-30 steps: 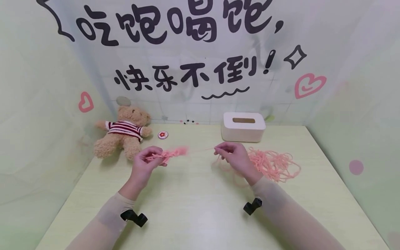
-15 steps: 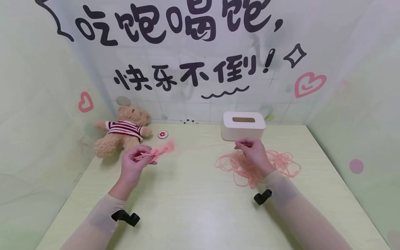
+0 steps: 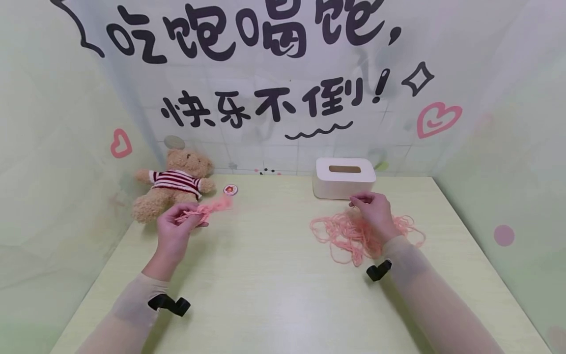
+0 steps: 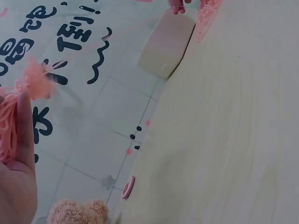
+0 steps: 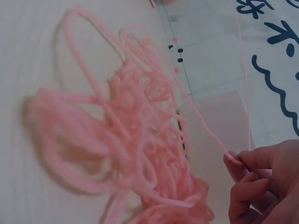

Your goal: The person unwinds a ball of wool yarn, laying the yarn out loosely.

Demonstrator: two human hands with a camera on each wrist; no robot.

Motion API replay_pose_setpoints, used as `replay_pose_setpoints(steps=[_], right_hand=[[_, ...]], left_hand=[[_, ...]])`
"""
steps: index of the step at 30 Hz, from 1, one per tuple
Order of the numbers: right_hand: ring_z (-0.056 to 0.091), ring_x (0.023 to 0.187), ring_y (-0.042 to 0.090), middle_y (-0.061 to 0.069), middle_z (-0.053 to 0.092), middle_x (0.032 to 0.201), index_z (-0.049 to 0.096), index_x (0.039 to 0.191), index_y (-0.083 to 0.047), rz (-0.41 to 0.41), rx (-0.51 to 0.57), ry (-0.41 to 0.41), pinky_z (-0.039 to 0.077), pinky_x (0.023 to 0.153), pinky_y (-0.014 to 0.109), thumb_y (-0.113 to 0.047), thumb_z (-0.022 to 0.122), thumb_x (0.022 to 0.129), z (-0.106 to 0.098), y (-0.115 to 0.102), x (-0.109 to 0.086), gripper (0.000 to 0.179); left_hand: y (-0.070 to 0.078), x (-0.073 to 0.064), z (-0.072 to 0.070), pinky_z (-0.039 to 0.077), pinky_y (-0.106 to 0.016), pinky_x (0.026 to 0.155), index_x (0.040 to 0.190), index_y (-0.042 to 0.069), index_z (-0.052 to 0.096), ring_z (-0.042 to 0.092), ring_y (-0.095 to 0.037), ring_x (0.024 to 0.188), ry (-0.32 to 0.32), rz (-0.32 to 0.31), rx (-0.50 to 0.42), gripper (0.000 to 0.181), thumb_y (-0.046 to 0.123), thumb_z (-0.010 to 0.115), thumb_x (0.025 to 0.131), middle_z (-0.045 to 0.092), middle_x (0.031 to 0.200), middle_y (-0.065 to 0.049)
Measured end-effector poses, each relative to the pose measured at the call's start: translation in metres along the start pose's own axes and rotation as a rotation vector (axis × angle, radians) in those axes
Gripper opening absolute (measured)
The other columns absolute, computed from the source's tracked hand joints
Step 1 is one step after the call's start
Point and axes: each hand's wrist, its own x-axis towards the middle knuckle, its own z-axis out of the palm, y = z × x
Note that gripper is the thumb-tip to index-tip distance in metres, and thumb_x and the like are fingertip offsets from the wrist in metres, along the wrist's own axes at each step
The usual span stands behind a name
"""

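In the head view my left hand (image 3: 174, 236) grips a small bundle of pink yarn (image 3: 204, 211), whose fluffy, blurred end points to the right. The left wrist view shows the bundled loops (image 4: 8, 126) lying against the fingers. My right hand (image 3: 375, 211) pinches a single yarn strand (image 5: 208, 130) between thumb and fingertips, above a loose, tangled pile of pink yarn (image 3: 345, 231). From the pinch one length runs to the pile, and a thin, stretched length (image 5: 245, 70) leads away upward in the right wrist view.
A white tissue box (image 3: 345, 184) stands at the back, just behind my right hand. At the back left a teddy bear (image 3: 177, 182) in a striped top leans by the wall, close to my left hand. Beside it lies a round flower badge (image 3: 230, 190). Printed cloth walls enclose the table (image 3: 274, 285).
My hands have drawn apart: the left, with its bundle, went left, and the right went right with the strand. More of the pile shows left of my right hand.
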Motion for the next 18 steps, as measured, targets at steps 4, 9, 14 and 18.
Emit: replay_pose_setpoints(steps=[4,9,14,18], right_hand=[[0.058,0.097,0.030,0.013,0.068,0.123,0.068,0.128,-0.008,0.015,-0.011,-0.086,0.052,0.063,0.023,-0.030,0.065,0.103,0.013,-0.004,-0.008,0.033],[0.054,0.094,0.026,0.008,0.067,0.130,0.066,0.135,-0.016,-0.077,-0.089,-0.218,0.051,0.060,0.027,-0.028,0.072,0.098,0.043,-0.023,-0.026,0.040],[0.063,0.101,0.021,0.006,0.070,0.132,0.069,0.133,-0.020,-0.245,-0.047,-0.402,0.059,0.070,0.031,-0.030,0.076,0.095,0.081,-0.053,-0.051,0.039],[0.069,0.101,0.028,0.007,0.070,0.135,0.069,0.134,-0.020,-0.325,0.086,-0.538,0.065,0.074,0.035,-0.027,0.074,0.097,0.111,-0.071,-0.070,0.038]], left_hand=[[-0.006,-0.002,0.005,0.068,-0.030,0.066,0.096,0.001,0.072,0.074,-0.013,0.075,-0.040,0.018,-0.031,0.024,-0.019,0.062,0.092,0.070,0.095,-0.005],[-0.015,-0.006,0.020,0.068,-0.030,0.067,0.097,0.006,0.073,0.075,-0.011,0.077,-0.134,0.032,-0.049,0.030,-0.020,0.060,0.092,0.070,0.099,-0.003],[-0.020,-0.007,0.040,0.068,-0.030,0.067,0.097,0.008,0.073,0.074,-0.010,0.077,-0.195,0.023,-0.063,0.032,-0.021,0.060,0.091,0.068,0.103,-0.003],[-0.021,-0.007,0.053,0.068,-0.031,0.066,0.096,0.007,0.073,0.073,-0.010,0.076,-0.221,0.016,-0.058,0.029,-0.019,0.062,0.090,0.068,0.101,-0.005]])
